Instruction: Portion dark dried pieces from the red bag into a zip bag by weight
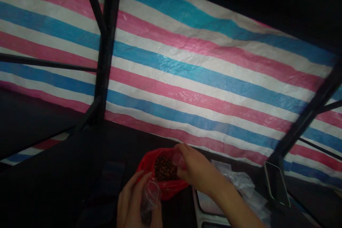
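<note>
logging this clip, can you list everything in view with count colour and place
tarp: one, striped blue, pink and white, across the background
frame bars: several, black, left and right in front of the tarp
red bag: one, open, bottom centre, dark brown bits inside
small clear bag: one, transparent, below the red bag
phone: one, dark, leaning at lower right
clear plastic sheets: some, whitish, right of the red bag
left hand: holds the small clear bag
right hand: at the red bag's mouth, fingers pinched
</note>
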